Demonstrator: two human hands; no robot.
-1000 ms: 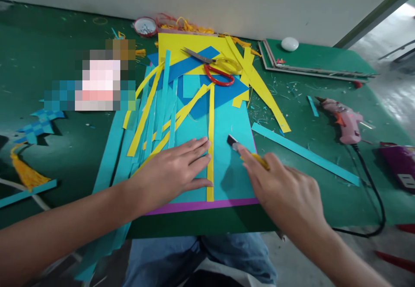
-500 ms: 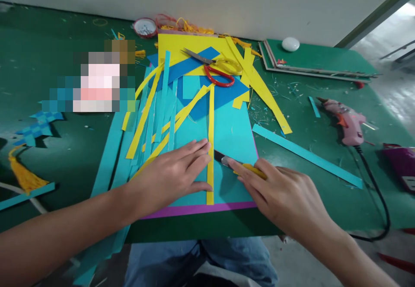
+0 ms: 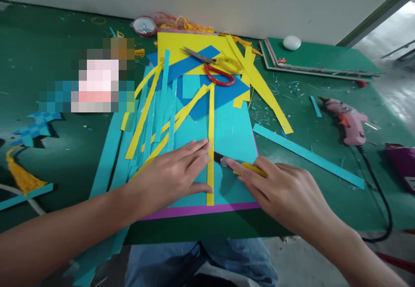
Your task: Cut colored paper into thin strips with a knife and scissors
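Right now the yellow strip (image 3: 211, 114) runs down the centre of the frame over a turquoise sheet (image 3: 235, 127), seemingly in one piece, with no cut across it visible. The left hand (image 3: 178, 170) lies flat, fingers extended, its fingertips and thumb on the strip. The right hand (image 3: 279, 181) grips a craft knife (image 3: 254, 169), blade at the strip's right edge; contact is unclear. Other strips (image 3: 149, 114) already lie separate left of centre, while the upper-centre yellow sheet (image 3: 181, 40) remains broad. Farther out, a checkered woven piece (image 3: 40, 127), middle left, looks largely made.
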